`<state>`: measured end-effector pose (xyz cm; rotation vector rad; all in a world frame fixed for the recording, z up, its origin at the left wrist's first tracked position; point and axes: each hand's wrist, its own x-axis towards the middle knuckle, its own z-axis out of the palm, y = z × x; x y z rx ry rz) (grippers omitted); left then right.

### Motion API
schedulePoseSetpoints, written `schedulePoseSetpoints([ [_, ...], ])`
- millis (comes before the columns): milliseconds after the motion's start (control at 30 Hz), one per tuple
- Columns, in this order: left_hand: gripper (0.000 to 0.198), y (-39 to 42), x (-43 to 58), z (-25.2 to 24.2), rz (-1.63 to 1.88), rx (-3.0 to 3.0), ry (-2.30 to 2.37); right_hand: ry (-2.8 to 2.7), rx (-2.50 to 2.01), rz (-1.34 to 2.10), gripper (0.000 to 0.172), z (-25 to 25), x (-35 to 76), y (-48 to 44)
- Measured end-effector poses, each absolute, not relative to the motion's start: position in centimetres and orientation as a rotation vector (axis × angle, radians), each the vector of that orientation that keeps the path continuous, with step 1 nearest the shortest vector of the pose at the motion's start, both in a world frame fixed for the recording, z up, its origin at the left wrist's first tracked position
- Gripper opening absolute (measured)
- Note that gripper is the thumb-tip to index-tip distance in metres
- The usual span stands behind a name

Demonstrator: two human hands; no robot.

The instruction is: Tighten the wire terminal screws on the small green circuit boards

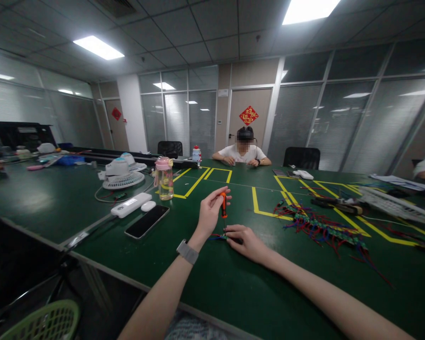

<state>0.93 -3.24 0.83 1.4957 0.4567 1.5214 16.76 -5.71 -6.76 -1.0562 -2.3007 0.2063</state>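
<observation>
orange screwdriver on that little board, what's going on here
The left hand holds an orange screwdriver upright, shaft down toward a small wired board on the green table. The right hand lies low, fingers beside the board. More wired boards lie bunched to the right.

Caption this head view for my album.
Left hand holds an orange screwdriver upright over a small circuit board beside the right hand.
</observation>
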Motion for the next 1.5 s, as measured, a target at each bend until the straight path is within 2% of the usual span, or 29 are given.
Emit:
schedulePoseSetpoints([
  [267,0.023,-3.35,0.68,0.86,1.641,1.711,0.625,-2.317,-1.053,0.198,0.026,-6.71,16.75,-5.62],
  [533,0.036,-2.86,1.01,0.58,1.406,1.53,0.397,-2.311,-1.063,0.198,0.025,-6.47,16.61,-5.91],
  [867,0.025,-3.11,0.62,0.64,1.616,1.759,0.616,-2.296,-1.033,0.201,0.025,-6.53,16.68,-5.82],
  [1100,0.033,-3.04,0.92,0.72,1.455,1.593,0.469,-2.298,-1.041,0.2,0.026,-6.59,16.66,-5.8],
  [1300,0.023,-3.4,0.49,0.98,1.59,1.751,0.637,-2.296,-1.034,0.199,0.026,-6.84,16.79,-5.65],
  [1500,0.032,-3.39,0.68,1.07,1.488,1.64,0.455,-2.298,-1.033,0.202,0.025,-6.54,16.73,-5.77],
])
